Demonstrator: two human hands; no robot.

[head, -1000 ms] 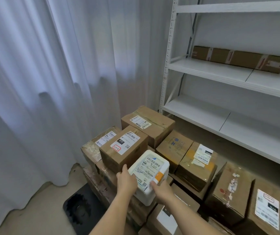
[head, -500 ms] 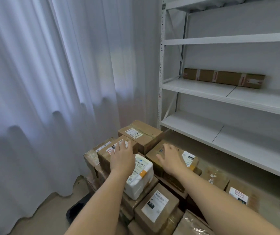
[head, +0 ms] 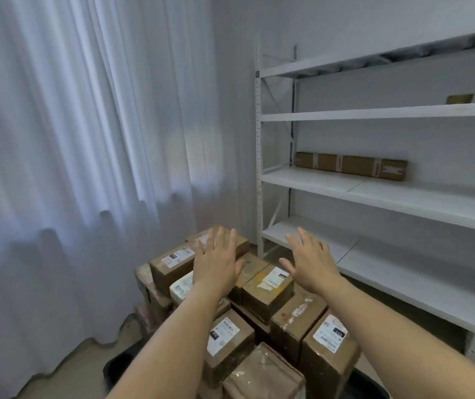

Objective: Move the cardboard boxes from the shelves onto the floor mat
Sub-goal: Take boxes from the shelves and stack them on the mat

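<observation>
Between boxes: left hand [head: 216, 263] and right hand [head: 311, 264] are raised above the stacked boxes [head: 268, 292] on the floor mat [head: 115, 370], fingers spread, holding nothing. Next, probably reach the long box [head: 351, 165] on the middle shelf [head: 374, 194].

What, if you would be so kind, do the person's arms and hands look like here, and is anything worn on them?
Both forearms are bare as far as the frame shows: no sleeves, no gloves. The left hand and right hand carry no visible rings, and no watch or band shows at either wrist. The picture is slightly blurred, so fine details such as the nails cannot be made out.
</observation>
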